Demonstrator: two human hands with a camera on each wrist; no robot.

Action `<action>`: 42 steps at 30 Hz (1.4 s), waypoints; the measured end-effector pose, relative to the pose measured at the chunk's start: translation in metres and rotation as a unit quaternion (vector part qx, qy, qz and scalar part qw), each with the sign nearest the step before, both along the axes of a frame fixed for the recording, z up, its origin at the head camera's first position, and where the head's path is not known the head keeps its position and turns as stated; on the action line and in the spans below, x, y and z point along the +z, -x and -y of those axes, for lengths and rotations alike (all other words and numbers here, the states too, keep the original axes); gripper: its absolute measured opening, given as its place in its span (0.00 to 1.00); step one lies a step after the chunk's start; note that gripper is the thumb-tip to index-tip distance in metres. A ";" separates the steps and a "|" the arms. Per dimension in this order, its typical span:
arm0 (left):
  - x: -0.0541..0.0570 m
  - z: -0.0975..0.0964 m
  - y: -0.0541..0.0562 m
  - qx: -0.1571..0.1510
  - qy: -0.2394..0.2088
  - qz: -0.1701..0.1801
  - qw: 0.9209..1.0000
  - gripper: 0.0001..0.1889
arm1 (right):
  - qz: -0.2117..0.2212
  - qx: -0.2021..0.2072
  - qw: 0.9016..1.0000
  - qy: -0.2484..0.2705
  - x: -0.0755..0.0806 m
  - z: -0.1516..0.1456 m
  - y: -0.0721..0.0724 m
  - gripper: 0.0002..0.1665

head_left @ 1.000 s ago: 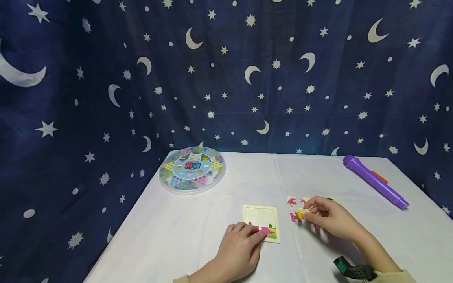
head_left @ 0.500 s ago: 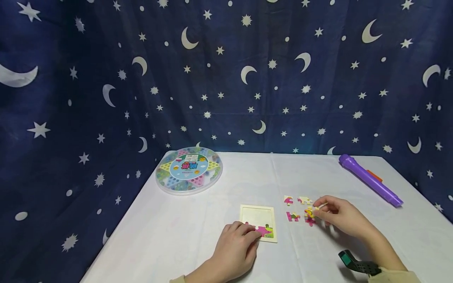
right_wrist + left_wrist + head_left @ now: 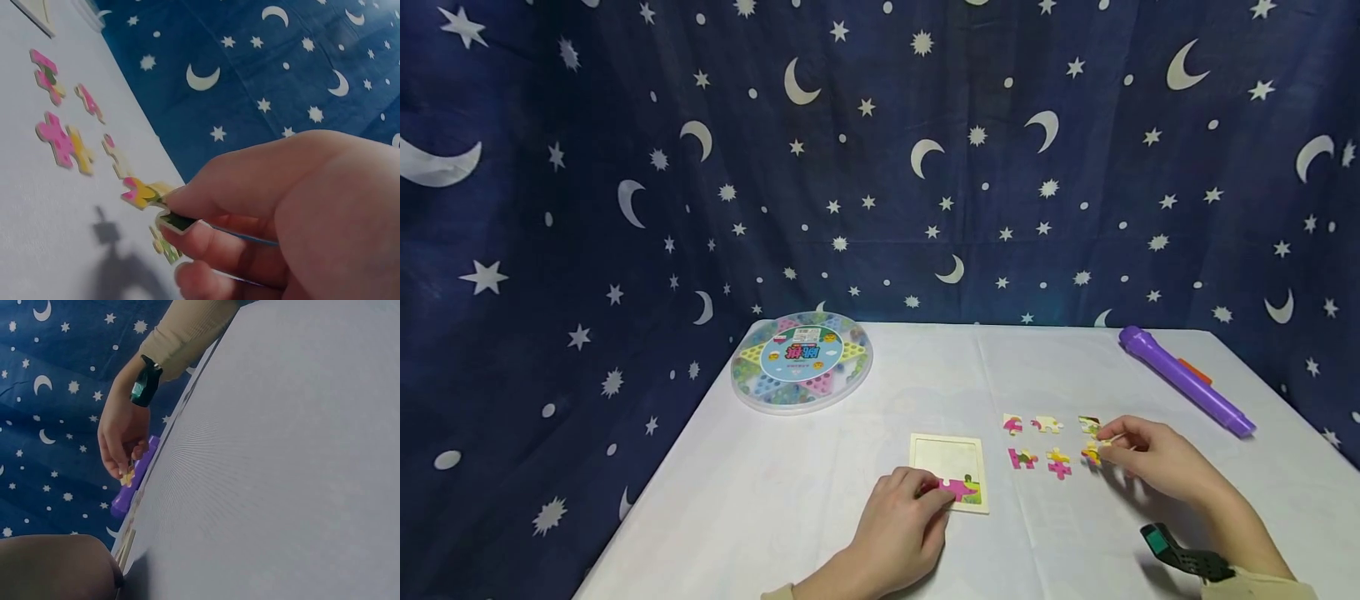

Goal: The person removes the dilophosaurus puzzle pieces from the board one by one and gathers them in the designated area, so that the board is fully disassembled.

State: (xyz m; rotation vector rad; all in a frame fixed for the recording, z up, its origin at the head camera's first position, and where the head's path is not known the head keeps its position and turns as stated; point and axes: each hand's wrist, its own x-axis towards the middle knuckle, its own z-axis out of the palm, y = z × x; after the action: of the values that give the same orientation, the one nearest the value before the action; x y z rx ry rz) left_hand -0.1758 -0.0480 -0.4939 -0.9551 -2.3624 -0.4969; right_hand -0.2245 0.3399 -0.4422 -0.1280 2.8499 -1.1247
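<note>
A light wooden puzzle tray (image 3: 950,455) lies on the white table, its near part filled with pink and green pieces (image 3: 964,490). My left hand (image 3: 895,525) rests over the tray's near left, fingertips touching the pink pieces and covering part of them. To the right, my right hand (image 3: 1165,460) pinches a jigsaw piece (image 3: 142,193) between thumb and fingers; yellow, pink and dark green show on it. Several loose jigsaw pieces lie beside it, including a pink one (image 3: 1012,424), a yellow and pink one (image 3: 1059,464) and a dark-topped one (image 3: 1089,424).
A round clear-lidded Chinese checkers box (image 3: 802,358) lies at the back left. At the back right is a purple stick-shaped object (image 3: 1187,382) with an orange piece (image 3: 1197,372) beside it. A dark blue curtain (image 3: 880,167) with moons and stars hangs behind the table.
My right hand has moved right, from the yellow and pink piece, now in plain view on the table, to another piece at the right. My left hand stays on the tray.
</note>
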 end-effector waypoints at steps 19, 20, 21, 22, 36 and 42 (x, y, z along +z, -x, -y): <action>0.001 0.003 0.000 0.036 -0.003 0.032 0.999 0.13 | 0.046 -0.017 0.998 -0.046 -0.012 -0.011 0.005 0.18; 0.002 0.003 0.000 0.038 -0.005 0.032 0.999 0.14 | 0.046 -0.018 0.998 -0.050 -0.012 -0.010 0.005 0.18; 0.002 0.004 0.001 0.042 -0.006 0.034 0.999 0.15 | 0.045 -0.018 0.997 -0.054 -0.011 -0.010 0.006 0.18; 0.003 0.004 0.002 0.047 -0.007 0.039 0.998 0.16 | 0.044 -0.019 0.997 -0.057 -0.011 -0.010 0.006 0.19; 0.002 0.016 0.016 0.084 0.003 0.138 0.987 0.31 | 0.022 -0.017 0.996 -0.088 -0.007 -0.006 0.005 0.16; 0.001 0.009 0.016 0.095 0.011 0.120 0.988 0.30 | -0.035 -0.010 0.994 -0.100 -0.004 0.011 0.005 0.13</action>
State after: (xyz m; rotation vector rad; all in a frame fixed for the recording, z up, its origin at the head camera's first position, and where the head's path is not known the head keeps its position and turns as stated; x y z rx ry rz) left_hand -0.1915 -0.0574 -0.4931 -0.7032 -2.6462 -0.5362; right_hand -0.2292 0.3292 -0.4457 -0.1273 3.0110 -0.8470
